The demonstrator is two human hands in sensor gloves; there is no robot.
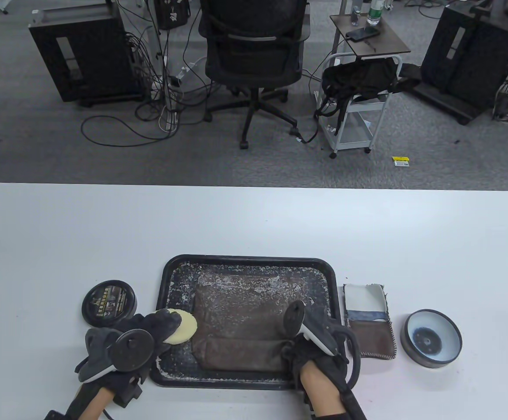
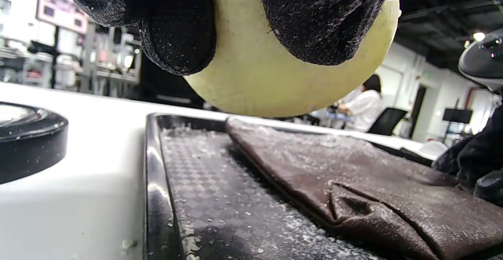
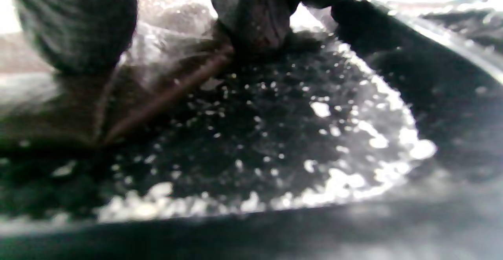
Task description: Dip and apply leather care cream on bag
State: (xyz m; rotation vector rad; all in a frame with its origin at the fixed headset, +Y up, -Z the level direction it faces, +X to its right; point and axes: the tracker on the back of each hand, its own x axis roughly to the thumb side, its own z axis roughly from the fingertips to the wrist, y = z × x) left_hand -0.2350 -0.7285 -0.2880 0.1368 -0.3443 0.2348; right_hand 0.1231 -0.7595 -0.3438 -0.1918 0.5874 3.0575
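A brown leather bag (image 1: 236, 323) lies flat in a black tray (image 1: 247, 261), dusted with white flecks. My left hand (image 1: 148, 330) grips a round yellow sponge pad (image 1: 183, 326) and holds it just above the bag's left edge; the left wrist view shows the pad (image 2: 275, 79) hovering over the bag (image 2: 353, 173). My right hand (image 1: 299, 350) presses its fingers on the bag's near right corner; the right wrist view shows fingertips (image 3: 251, 20) on the leather. A round black cream tin (image 1: 108, 302) with its lid on stands left of the tray.
A small cloth pouch (image 1: 369, 321) lies right of the tray, then a round dark bowl (image 1: 431, 337). The white table (image 1: 254, 223) stretches far beyond the tray. An office chair (image 1: 254, 57) and carts stand on the floor beyond the table.
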